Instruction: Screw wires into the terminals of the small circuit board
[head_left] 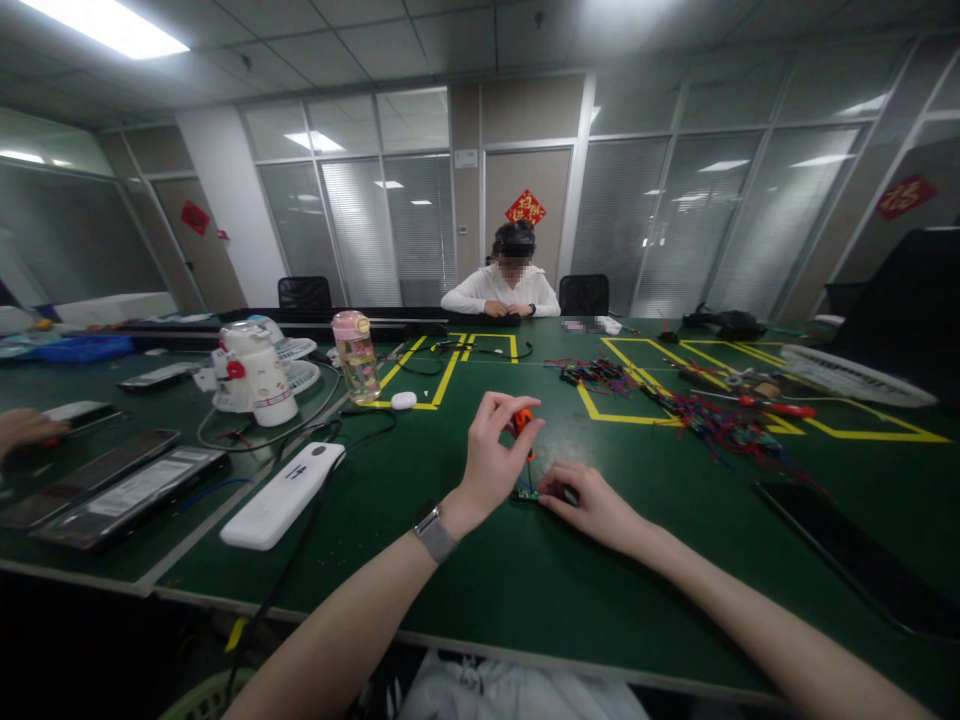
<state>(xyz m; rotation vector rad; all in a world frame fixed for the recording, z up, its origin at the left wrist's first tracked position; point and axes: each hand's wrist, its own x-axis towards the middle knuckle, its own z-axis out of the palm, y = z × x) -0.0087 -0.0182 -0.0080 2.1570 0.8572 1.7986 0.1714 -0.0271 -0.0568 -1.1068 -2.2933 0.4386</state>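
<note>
My left hand (pixel 487 460), with a watch on its wrist, is closed around the orange-red handle of a screwdriver (pixel 523 420). The screwdriver stands nearly upright, its thin shaft reaching down to a small green circuit board (pixel 524 494) on the table. Fingers of my right hand (pixel 589 505) are pinched together at the board's right edge and rest on the table. A small dark object (pixel 571 495) shows under the right hand; I cannot make out what it is.
Bundles of red and blue wires (pixel 705 420) lie on the green table (pixel 465 610), right of centre. A black phone (pixel 847 550) is at right. On the left are a white power bank (pixel 285 497), a pink-lidded bottle (pixel 355 360) and a white jug (pixel 262 375). Another person (pixel 510 285) sits opposite.
</note>
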